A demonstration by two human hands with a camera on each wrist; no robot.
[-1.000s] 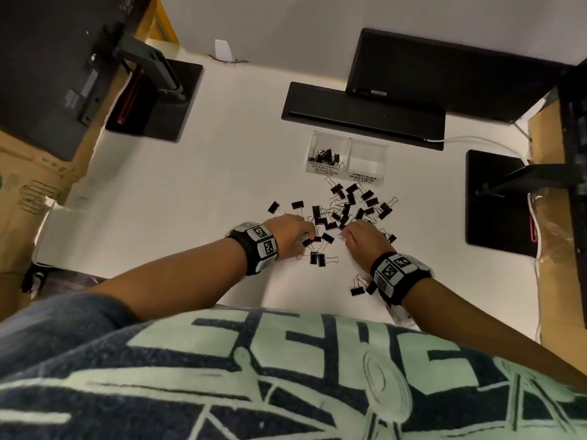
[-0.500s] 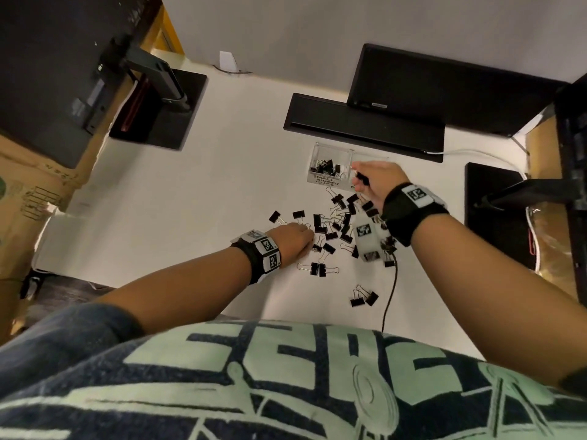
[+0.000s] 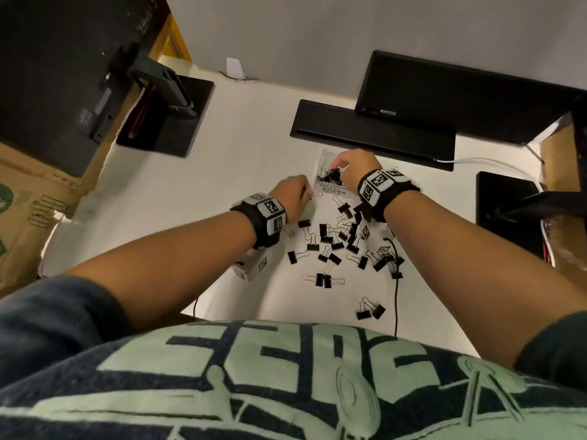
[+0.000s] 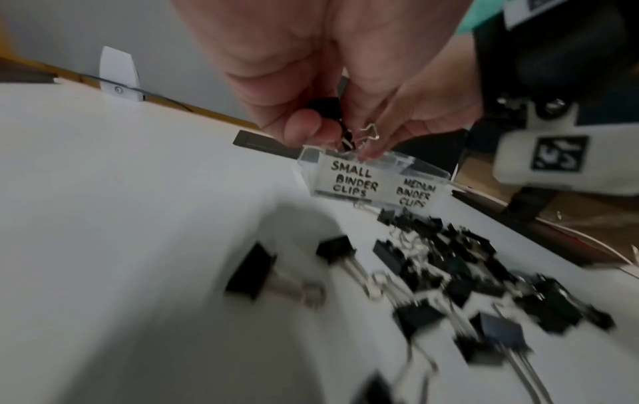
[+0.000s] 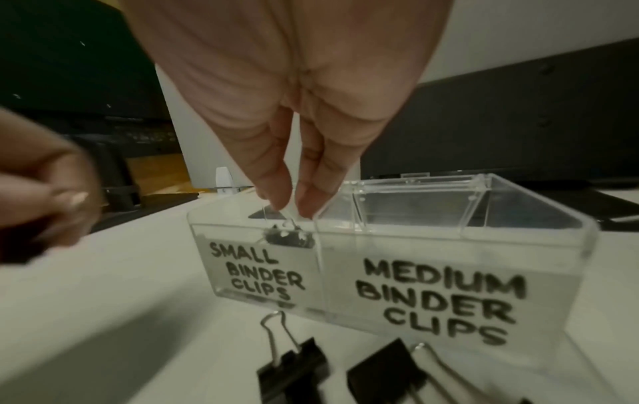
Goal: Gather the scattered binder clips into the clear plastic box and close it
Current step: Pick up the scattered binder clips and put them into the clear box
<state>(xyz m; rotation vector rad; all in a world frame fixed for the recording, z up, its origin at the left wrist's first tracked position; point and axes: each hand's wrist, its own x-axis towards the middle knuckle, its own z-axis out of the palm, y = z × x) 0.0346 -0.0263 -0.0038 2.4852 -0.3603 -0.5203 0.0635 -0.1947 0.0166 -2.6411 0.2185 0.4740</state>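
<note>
The clear plastic box stands open at the back of the white desk, labelled for small and medium clips. My right hand hangs over the small compartment. Its thumb and finger tips pinch the wire handle of a small binder clip just inside the rim. My left hand hovers just left of the box and pinches a black binder clip. Several scattered binder clips lie in front of the box. The medium compartment looks empty.
A black monitor base lies right behind the box. Another monitor stand is at the back left and a dark pad at the right. A black cable runs down among the clips. Two clips lie near the desk's front edge.
My right hand has gone from the pile to the box and now sits over the small compartment. My left hand has left the pile with a clip and risen toward the box.
</note>
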